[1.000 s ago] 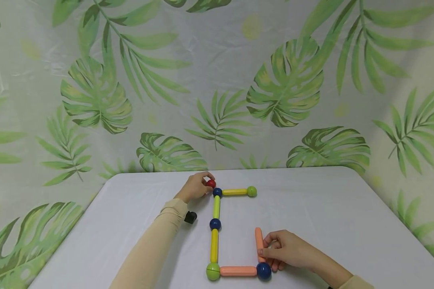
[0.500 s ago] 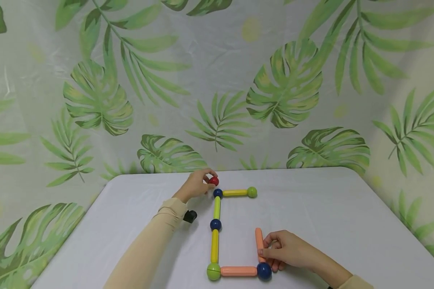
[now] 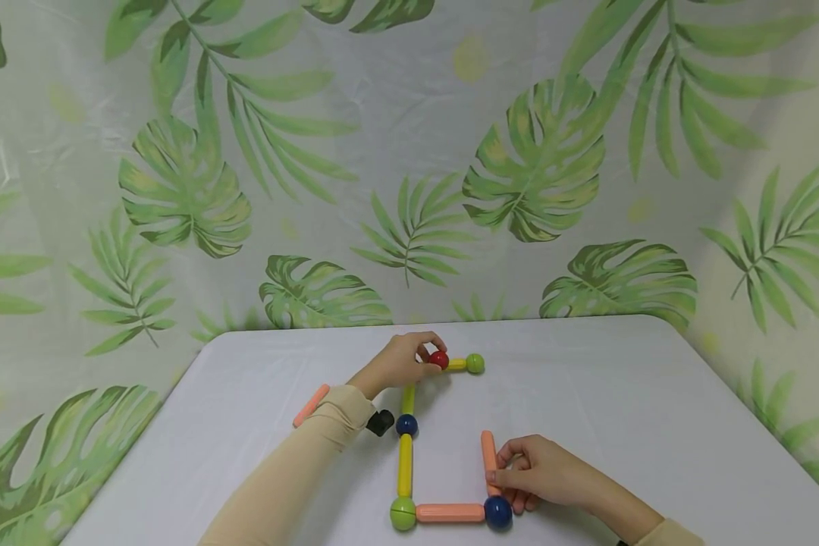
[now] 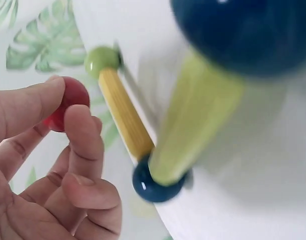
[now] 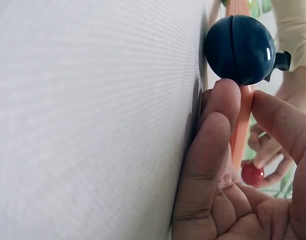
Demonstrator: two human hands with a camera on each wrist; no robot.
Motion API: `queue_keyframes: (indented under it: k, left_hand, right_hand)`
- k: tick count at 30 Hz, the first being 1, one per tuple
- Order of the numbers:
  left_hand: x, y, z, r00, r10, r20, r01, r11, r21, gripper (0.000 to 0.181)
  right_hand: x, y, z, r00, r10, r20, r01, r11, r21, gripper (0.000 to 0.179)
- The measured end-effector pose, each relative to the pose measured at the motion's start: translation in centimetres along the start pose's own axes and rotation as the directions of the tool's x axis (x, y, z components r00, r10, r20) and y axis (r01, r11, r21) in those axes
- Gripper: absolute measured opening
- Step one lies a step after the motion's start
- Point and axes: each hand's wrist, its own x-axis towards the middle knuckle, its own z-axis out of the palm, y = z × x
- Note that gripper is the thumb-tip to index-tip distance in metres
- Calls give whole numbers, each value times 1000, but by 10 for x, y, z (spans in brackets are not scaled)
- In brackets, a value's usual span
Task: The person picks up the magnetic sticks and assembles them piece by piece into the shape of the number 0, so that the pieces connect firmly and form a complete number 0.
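A red ball [image 3: 439, 360] is pinched between the thumb and fingers of my left hand [image 3: 401, 359], in front of the far yellow stick [image 3: 456, 365]. That stick ends in a green ball [image 3: 475, 364]; the left wrist view shows its other end at a blue ball [image 4: 155, 182], hidden by my hand in the head view. My right hand [image 3: 542, 470] pinches an upright-looking orange stick [image 3: 489, 455], whose near end meets a blue ball [image 5: 241, 49]. From that ball another orange stick [image 3: 450, 513] runs left to a green ball [image 3: 403, 513].
A near yellow stick [image 3: 405, 464], a middle blue ball [image 3: 406, 425] and a lime stick [image 3: 408, 399] form the left side of the frame. A loose orange stick [image 3: 310, 406] lies left of my left sleeve on the white table [image 3: 621, 394]. A leaf-print cloth [image 3: 409, 152] hangs behind.
My left hand has carried the red ball rightward, from beyond the far blue corner ball to over the far yellow stick. The loose orange stick has come into sight. My right hand stays put.
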Motion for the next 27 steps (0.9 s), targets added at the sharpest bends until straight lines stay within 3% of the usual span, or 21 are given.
queue_keyframes:
  k: [11,18,27]
  left_hand:
    - [-12,30,27,989,32,141,-33,999,1,24]
    - [-13,35,41,981,74,180,-91,992,88,26]
    - [-13,40,49,970,62,235,-94,988,124,26]
  right_hand:
    - [1,0,0,1000,28,-4,-28,1000,0,24]
    - [-1,-3,0,999,40,-1,-40,999,4,25]
    - [-1,-2,0,1000,19,3,-20,1000,17,25]
